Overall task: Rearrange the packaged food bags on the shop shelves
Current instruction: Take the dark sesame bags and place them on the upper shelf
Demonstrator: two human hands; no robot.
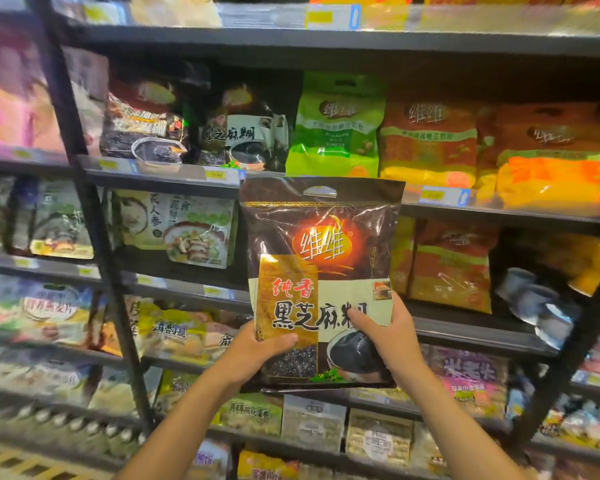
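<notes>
Sesame-paste bag — glossy brown, upright, red-gold logo; left hand, right hand gripping its lower corners

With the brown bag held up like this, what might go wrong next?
Both hands, left and right, grip only the lower corners of the brown bag, so its tall top may flop or slip. The shelf with matching dark bags looks packed; pushing it in may knock the green bag.

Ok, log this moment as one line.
left hand: holding brown bag | right hand: holding it | bag upright before shelves
</notes>
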